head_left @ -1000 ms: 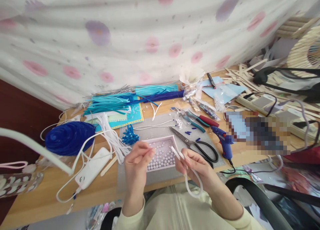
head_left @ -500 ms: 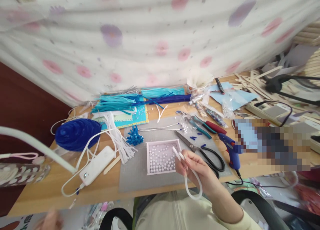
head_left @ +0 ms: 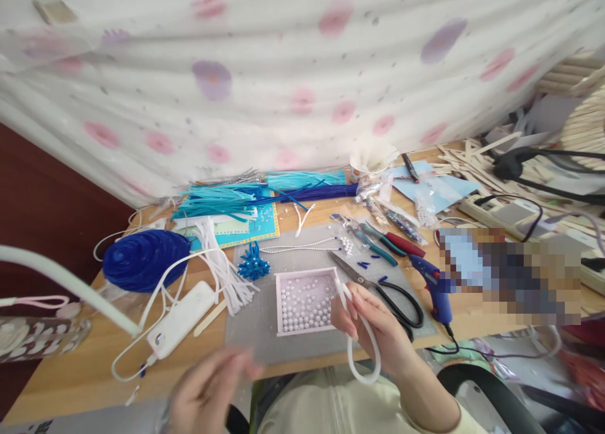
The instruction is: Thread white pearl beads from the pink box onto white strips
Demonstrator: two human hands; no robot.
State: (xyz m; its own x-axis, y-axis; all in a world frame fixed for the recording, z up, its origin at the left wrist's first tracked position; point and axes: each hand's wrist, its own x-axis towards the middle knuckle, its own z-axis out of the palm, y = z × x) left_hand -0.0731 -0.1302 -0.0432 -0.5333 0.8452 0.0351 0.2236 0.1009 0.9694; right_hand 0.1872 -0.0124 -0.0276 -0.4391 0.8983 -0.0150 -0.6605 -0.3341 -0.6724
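Just right of the bead tray, the right hand pinches a white fuzzy stem between thumb and bent fingers; digits closed on it, no wide gap. Stem bent into a loop: one end rises above the grip, the curve hangs below, in front of the palm. Right forearm enters from lower right, back of hand toward the scissors. Left hand: motion-blurred, low over the table's front edge, left of the tray, fingers pointing rightward; cannot tell whether spread or pressed together.
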